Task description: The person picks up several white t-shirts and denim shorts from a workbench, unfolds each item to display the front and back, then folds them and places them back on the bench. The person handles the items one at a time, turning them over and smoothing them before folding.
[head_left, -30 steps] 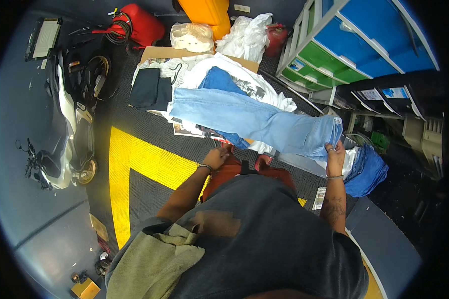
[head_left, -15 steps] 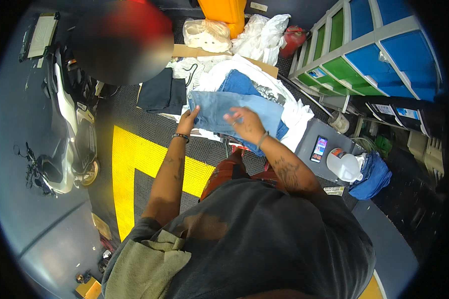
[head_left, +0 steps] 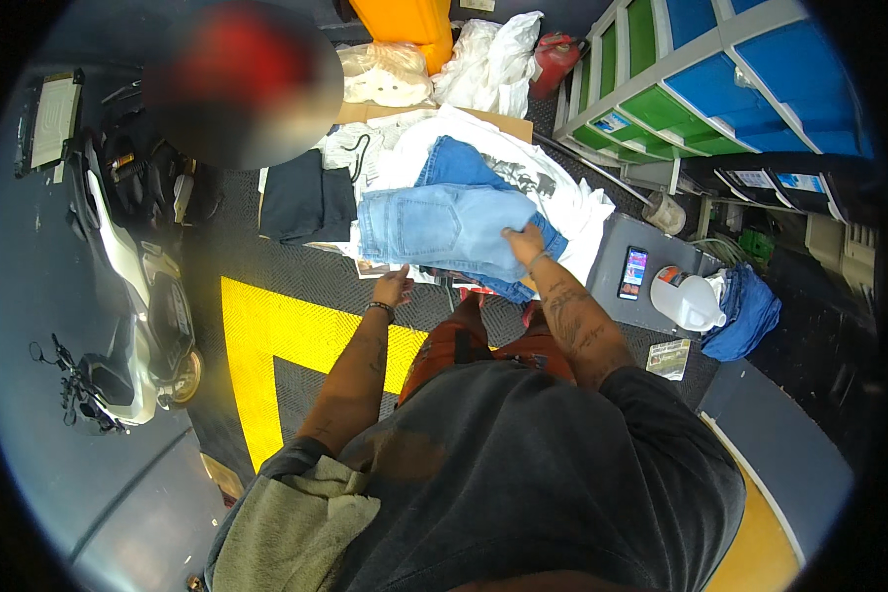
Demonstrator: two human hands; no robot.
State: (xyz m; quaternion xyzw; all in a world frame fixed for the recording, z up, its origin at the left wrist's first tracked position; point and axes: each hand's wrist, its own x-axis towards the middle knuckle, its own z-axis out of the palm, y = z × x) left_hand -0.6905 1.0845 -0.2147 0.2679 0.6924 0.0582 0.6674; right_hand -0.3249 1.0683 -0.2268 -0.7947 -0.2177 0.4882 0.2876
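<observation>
Light-blue jeans (head_left: 434, 227), folded into a long flat bundle, lie across a pile of clothes. My right hand (head_left: 525, 243) grips their right end, its thumb on top and the fingers partly hidden. Just off the near left edge of the denim is my left hand (head_left: 393, 286), empty, its fingers loosely apart. Beneath the jeans are darker blue jeans (head_left: 456, 163) and a white printed shirt (head_left: 562, 187). Folded black cloth (head_left: 306, 200) sits to the left of them, beside a whitish garment with a dark cord (head_left: 365, 148).
To the right, a grey surface holds a phone (head_left: 633, 272), a clear jug (head_left: 688, 299) and blue cloth (head_left: 743, 321). Blue and green drawers (head_left: 701, 104) stand far right. White plastic bags (head_left: 488, 64) lie behind the pile. A scooter (head_left: 133, 296) and a blurred person are at left.
The light-blue jeans now lie flatter and wider. My left hand has let go of their left end and dropped toward me; my right hand has moved right and taken their right end.
</observation>
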